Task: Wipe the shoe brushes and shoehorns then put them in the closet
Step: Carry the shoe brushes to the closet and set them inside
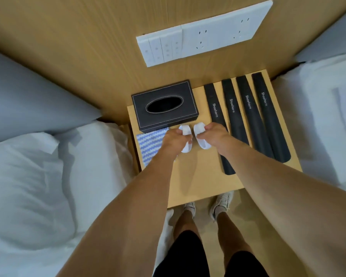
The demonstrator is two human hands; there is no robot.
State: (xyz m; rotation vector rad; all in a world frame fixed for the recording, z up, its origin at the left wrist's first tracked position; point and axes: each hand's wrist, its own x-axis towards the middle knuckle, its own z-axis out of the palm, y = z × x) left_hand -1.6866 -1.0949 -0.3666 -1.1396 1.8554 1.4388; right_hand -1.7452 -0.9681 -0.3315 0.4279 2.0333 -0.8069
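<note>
At frame centre, the left hand and right hand each pinch a small white shoe brush. With both occupied, the striped cloth at lower left goes unreached; a loose pinch could drop a brush off the table.

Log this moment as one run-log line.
left hand: grips white shoe brush | right hand: grips second white brush | four shoehorns: on nightstand

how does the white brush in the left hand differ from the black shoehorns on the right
The small white oval shoe brush is short and pale; each long black shoehorn sleeve is slim, dark and printed "Shoehorn". The left hand grips the brush; the four shoehorns lie untouched in a row. Both are on the light wooden nightstand.
</note>
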